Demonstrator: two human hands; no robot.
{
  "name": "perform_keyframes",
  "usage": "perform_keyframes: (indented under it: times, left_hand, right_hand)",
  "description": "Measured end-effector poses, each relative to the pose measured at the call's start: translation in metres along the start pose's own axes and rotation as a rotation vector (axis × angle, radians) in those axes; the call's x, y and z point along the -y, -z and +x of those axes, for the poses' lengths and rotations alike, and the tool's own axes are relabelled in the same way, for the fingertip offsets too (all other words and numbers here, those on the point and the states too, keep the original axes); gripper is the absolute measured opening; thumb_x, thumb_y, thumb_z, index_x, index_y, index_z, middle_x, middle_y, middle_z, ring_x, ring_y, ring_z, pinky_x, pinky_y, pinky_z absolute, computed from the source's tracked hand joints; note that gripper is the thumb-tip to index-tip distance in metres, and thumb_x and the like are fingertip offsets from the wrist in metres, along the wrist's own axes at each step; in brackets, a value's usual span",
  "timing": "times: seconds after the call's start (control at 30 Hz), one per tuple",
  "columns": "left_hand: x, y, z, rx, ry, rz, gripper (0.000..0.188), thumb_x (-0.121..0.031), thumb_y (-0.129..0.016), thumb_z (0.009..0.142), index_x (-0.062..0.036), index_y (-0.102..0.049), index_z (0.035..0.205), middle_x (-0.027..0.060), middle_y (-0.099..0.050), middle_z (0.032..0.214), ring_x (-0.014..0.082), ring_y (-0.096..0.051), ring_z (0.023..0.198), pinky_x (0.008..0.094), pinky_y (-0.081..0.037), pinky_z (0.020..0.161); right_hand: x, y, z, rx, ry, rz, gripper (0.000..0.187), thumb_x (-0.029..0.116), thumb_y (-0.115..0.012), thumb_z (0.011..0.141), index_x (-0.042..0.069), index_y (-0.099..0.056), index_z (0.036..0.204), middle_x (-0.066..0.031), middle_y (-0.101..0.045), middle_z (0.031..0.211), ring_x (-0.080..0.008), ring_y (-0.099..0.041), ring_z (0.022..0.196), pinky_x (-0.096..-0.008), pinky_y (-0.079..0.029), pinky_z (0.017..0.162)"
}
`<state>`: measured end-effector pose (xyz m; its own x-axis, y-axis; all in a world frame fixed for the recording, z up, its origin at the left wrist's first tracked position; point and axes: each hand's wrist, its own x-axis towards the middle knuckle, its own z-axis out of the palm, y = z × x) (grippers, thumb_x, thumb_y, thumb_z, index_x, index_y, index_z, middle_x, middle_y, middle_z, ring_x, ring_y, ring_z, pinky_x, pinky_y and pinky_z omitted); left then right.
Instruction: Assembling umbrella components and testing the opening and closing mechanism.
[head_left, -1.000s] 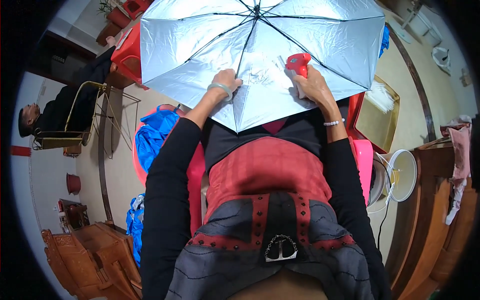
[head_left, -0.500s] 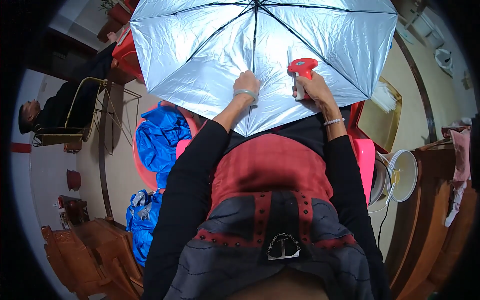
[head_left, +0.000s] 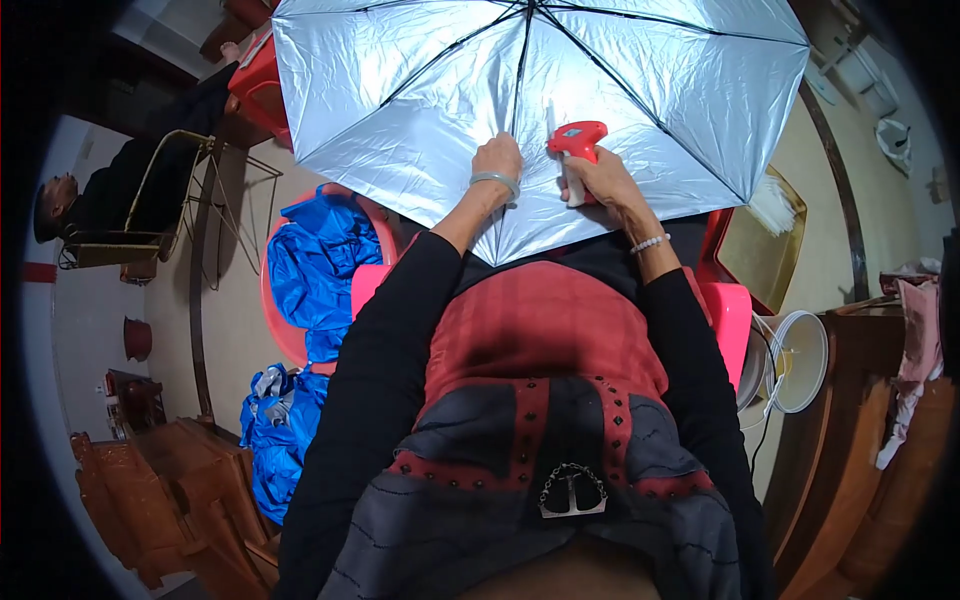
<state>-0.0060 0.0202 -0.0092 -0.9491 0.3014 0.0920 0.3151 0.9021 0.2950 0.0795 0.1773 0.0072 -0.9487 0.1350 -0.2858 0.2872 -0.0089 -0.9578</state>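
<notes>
An opened umbrella point(head_left: 430, 130) with a silver lining and thin dark ribs spreads in front of me, its inside facing me. My left hand point(head_left: 497, 160) is closed at the rib that runs down the middle, pinching the rib or the cloth beside it; the fingertips are partly hidden. In my right hand point(head_left: 602, 182) is a red and white tagging gun point(head_left: 578, 138), gripped by its handle. Its front end points at the lining, a little to the right of my left hand and apart from it.
Blue folded umbrellas or cloth point(head_left: 325, 255) lie in a pink tub point(head_left: 276, 310) at left, more blue cloth point(head_left: 285, 440) below. At right are a gold tray point(head_left: 775, 262) with white strips and a white bucket point(head_left: 803, 362). Someone point(head_left: 110, 200) sits by a metal-framed chair point(head_left: 140, 243) far left.
The tagging gun in my right hand has moved left, closer to my left hand. My left hand keeps its hold at the middle rib. The whole view has shifted slightly.
</notes>
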Motion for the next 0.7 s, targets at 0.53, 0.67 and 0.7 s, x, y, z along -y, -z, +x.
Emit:
perform_keyframes:
  times: [0.53,0.67,0.7]
  left_hand:
    - [0.014,0.002,-0.013,0.054,0.277,-0.843,0.02,-0.002,-0.042,0.077,0.0056,-0.06,0.085,0.015,-0.059,0.059,0.0191,-0.057,0.041,0.0325,-0.046,0.039]
    - [0.013,0.002,-0.013,0.059,0.284,-0.84,0.023,-0.003,-0.042,0.078,0.0054,-0.06,0.09,0.0149,-0.06,0.06,0.0199,-0.059,0.044,0.0327,-0.047,0.041]
    - [0.013,0.002,-0.013,0.063,0.276,-0.818,0.024,-0.003,-0.042,0.078,0.0052,-0.06,0.091,0.0148,-0.06,0.061,0.0199,-0.059,0.045,0.0325,-0.047,0.042]
  right_hand:
    - [0.011,-0.056,0.008,-0.064,-0.09,0.194,0.022,0.004,-0.048,0.072,-0.007,-0.05,0.091,-0.0138,-0.059,0.067,-0.02,-0.06,0.054,-0.0303,-0.049,0.049]
    - [0.01,-0.06,0.003,-0.046,-0.059,0.149,0.022,0.004,-0.047,0.072,-0.007,-0.049,0.091,-0.0139,-0.058,0.067,-0.0204,-0.06,0.054,-0.031,-0.049,0.049]
    - [0.009,-0.06,0.001,-0.06,-0.087,0.189,0.022,0.003,-0.049,0.072,-0.008,-0.05,0.091,-0.0135,-0.058,0.066,-0.021,-0.059,0.051,-0.0316,-0.047,0.045]
